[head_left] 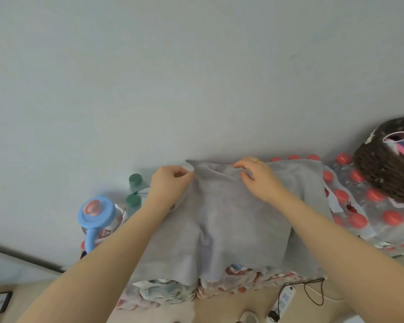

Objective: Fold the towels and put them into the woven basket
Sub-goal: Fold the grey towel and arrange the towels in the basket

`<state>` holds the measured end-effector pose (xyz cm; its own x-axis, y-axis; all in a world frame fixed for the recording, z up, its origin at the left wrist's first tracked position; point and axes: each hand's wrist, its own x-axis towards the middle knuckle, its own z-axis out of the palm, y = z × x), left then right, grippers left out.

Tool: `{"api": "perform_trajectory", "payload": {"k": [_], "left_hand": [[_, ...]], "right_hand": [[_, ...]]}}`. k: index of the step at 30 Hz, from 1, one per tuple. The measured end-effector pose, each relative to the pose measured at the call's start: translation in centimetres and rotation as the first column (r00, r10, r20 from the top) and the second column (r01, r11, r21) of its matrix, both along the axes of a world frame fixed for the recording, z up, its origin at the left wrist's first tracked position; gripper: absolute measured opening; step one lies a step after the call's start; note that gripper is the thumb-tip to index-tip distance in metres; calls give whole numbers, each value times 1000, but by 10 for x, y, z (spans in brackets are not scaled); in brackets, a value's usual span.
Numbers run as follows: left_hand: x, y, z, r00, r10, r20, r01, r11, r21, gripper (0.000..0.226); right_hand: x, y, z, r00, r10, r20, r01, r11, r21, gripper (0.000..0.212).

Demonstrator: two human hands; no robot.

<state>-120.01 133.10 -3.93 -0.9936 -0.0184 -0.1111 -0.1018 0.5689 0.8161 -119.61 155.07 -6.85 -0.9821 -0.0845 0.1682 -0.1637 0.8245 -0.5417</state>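
Observation:
A grey towel (222, 220) lies spread over packs of bottled water, its near edge hanging down in folds. My left hand (170, 183) pinches the towel's far left corner against the wall. My right hand (259, 178) rests on the far edge near the middle, fingers curled on the fabric; a thin ring shows on one finger. The dark woven basket (380, 169) stands at the far right on the bottle packs, with pink and blue items inside.
Shrink-wrapped packs of red-capped bottles (357, 220) serve as the work surface against a pale wall. Two green-capped bottles (134, 190) and a jug with a blue lid (96, 213) stand at the left. A power strip (282, 301) with black cable lies on the floor below.

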Motion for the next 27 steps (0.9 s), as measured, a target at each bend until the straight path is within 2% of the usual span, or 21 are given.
{"api": "perform_trajectory", "payload": {"k": [3,6,9,12,14,16,18,20,22,25,27], "left_hand": [[4,40,3,992,-42,121,21,985,170,19],[5,77,4,983,-50,179,-11,946,324,11],[4,110,2,957,-73,280,-69,882,466,10],[6,139,-3,927,-121,354,-113,812,573,17],[9,152,-6,898,-144,416,-163,769,618,25],[11,160,-13,879,-137,456,-205,755,622,31],[11,161,-19,880,-98,466,-243,749,616,33],[12,161,-22,888,-61,456,-264,744,614,30],[14,159,-24,900,-41,435,-255,760,598,26],[19,155,-25,914,-6,406,-215,841,497,8],[22,150,-26,934,15,357,-164,906,389,17]], "right_hand": [[3,44,8,990,-139,-17,139,990,22,28],[2,93,6,953,-299,50,296,953,64,32],[-2,132,-3,929,-355,109,336,928,159,36],[-5,150,-4,890,-374,261,345,926,151,38],[-8,158,-4,854,-406,326,399,913,91,38],[-11,166,0,832,-453,319,468,883,33,35],[-13,172,3,836,-461,298,471,881,39,27],[-14,172,8,860,-425,283,422,904,76,23],[-11,166,15,886,-348,307,366,930,-2,26],[-1,147,35,928,-111,356,190,962,-196,12],[7,132,50,906,111,409,3,964,-267,3]]}}
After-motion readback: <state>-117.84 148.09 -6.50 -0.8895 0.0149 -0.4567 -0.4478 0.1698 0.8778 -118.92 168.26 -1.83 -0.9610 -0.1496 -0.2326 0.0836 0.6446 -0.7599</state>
